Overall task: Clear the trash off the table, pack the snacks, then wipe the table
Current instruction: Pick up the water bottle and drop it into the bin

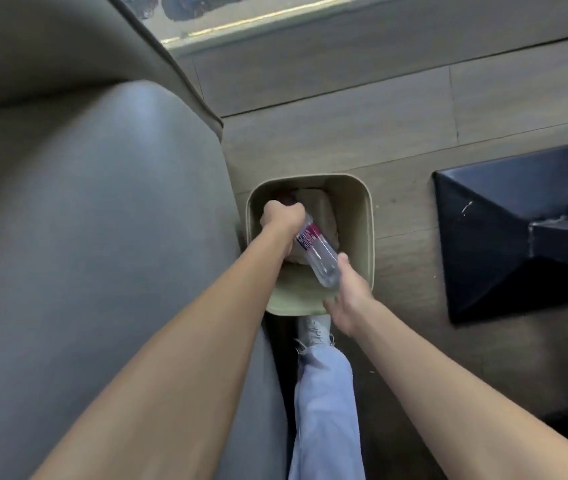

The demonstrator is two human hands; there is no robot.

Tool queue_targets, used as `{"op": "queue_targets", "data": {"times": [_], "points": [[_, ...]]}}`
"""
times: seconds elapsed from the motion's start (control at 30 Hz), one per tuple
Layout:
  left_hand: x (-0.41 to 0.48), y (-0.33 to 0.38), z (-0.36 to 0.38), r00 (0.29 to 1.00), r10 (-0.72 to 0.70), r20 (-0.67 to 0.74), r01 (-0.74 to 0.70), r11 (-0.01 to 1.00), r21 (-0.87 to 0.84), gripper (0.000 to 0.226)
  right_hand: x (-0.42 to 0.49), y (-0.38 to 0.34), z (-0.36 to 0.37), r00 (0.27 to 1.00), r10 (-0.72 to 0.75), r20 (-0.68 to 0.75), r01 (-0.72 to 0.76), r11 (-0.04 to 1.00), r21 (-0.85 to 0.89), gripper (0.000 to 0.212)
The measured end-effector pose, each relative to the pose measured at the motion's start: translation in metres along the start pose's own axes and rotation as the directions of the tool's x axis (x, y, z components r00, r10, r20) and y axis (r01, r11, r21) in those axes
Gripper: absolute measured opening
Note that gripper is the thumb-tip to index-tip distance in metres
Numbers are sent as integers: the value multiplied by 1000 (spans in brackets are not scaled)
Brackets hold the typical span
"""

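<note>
One clear plastic bottle tilted over one beige bin on the wooden floor, left hand with fingers clamped around its top end, right hand fingers spread apart beside its base, crumpled paper inside the bin, one grey sofa at left, one dark table base at right.

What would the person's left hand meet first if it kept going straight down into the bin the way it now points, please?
Most likely the crumpled brownish trash already lying in the beige bin. The left hand, fisted around the top of the plastic bottle, points down into the bin's mouth; depth there is hard to judge.
</note>
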State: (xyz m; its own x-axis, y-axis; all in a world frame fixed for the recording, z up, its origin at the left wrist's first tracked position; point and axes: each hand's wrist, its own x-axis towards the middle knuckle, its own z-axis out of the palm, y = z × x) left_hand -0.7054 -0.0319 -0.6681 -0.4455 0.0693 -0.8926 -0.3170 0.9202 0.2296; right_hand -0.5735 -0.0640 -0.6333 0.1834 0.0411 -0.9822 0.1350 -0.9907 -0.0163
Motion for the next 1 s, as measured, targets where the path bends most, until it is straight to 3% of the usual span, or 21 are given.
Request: {"op": "queue_targets", "data": {"times": [0.1, 0.17, 0.27, 0.4, 0.43, 0.5, 0.6, 0.7, 0.8, 1.0], "points": [[-16, -9, -4, 997, 79, 10, -79, 982, 174, 44, -11, -4, 2, 994, -107, 10, 107, 973, -207, 65], [-40, -10, -16, 982, 180, 59, -189, 930, 316, 42, -40, -9, -4, 957, -271, 104, 290, 857, -427, 60], [-92, -8, -41, 944, 288, 161, -329, 795, 510, 37, -101, -14, -27, 870, -429, 242, 461, 539, -704, 51], [-191, 2, -87, 862, 455, 225, -457, 502, 735, 29, -200, -17, -70, 698, -618, 362, 451, -14, -892, 40], [-219, 6, -100, 834, 500, 233, -471, 428, 771, 27, -224, -16, -82, 644, -654, 397, 435, -115, -893, 39], [-280, 12, -125, 780, 573, 249, -495, 324, 806, 23, -274, -12, -106, 576, -683, 449, 422, -222, -879, 38], [-374, 14, -162, 724, 640, 256, -528, 276, 803, 26, -349, -1, -143, 506, -702, 502, 474, -260, -841, 41], [-461, 7, -185, 690, 685, 235, -538, 268, 799, 26, -420, 20, -186, 411, -775, 481, 568, -195, -800, 41], [-537, -6, -187, 622, 726, 292, -573, 169, 802, 25, -472, 47, -237, 317, -867, 383, 658, -90, -748, 31], [-656, -24, -142, 460, 767, 449, -680, -21, 733, 31, -531, 109, -365, 253, -961, 108, 658, 89, -748, 35]]}}
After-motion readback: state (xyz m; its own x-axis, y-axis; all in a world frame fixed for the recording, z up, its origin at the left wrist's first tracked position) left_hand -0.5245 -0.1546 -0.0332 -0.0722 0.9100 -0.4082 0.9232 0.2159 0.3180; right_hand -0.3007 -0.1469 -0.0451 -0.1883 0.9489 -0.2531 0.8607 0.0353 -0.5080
